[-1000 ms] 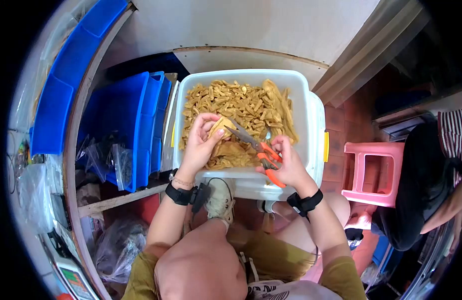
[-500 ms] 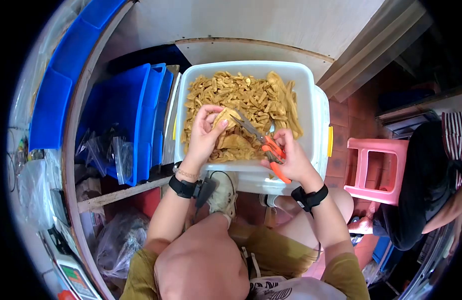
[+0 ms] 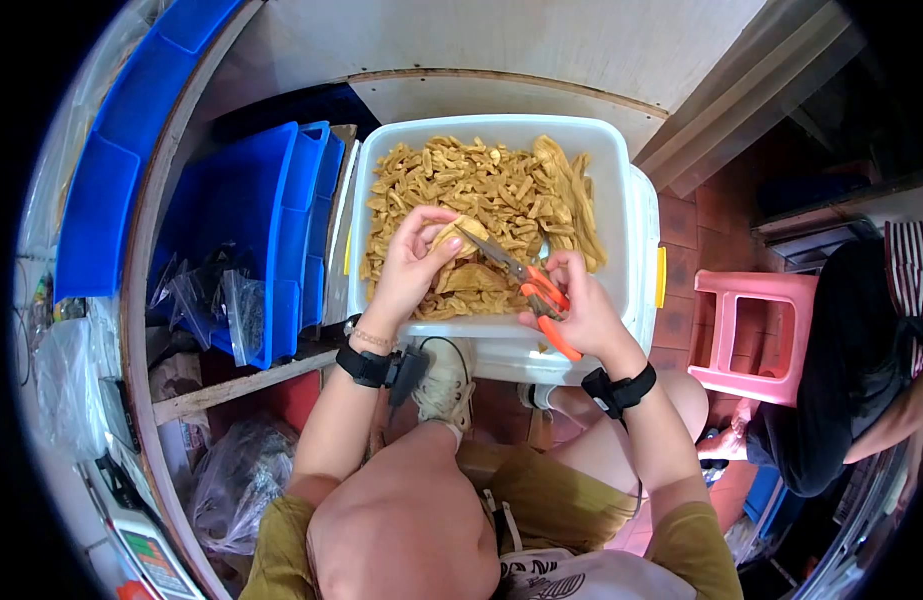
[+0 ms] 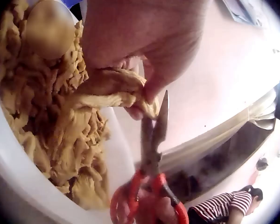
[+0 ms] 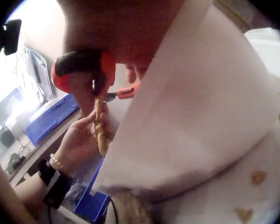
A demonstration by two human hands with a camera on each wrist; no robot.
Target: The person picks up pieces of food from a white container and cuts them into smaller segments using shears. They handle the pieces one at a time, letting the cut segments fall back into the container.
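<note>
My left hand (image 3: 409, 265) pinches a folded, wrinkled yellow-brown piece (image 3: 468, 232) of soft-looking food over a white plastic bin (image 3: 491, 122). In my right hand (image 3: 589, 310) are scissors (image 3: 501, 258) with orange handles, the fingers curled round the grips. The blades point left, at the edge of the pinched piece. From the left wrist view, the end of that piece (image 4: 114, 91) lies right at the slightly parted scissor blades (image 4: 156, 140), close to the thumb. Short cut strips (image 3: 451, 180) of the same stuff fill the bin, with longer uncut lengths (image 3: 571, 205) along its right side.
Blue plastic trays (image 3: 231, 200) stand on a shelf left of the bin, holding small clear bags. A pink stool (image 3: 716, 330) is on the tiled floor to the right, beside another person in a striped top (image 3: 906, 280). A pale wall rises behind the bin.
The bin sits slightly higher in the head view. The scissor blades have drawn closer together on the piece. Both hands keep their holds.
</note>
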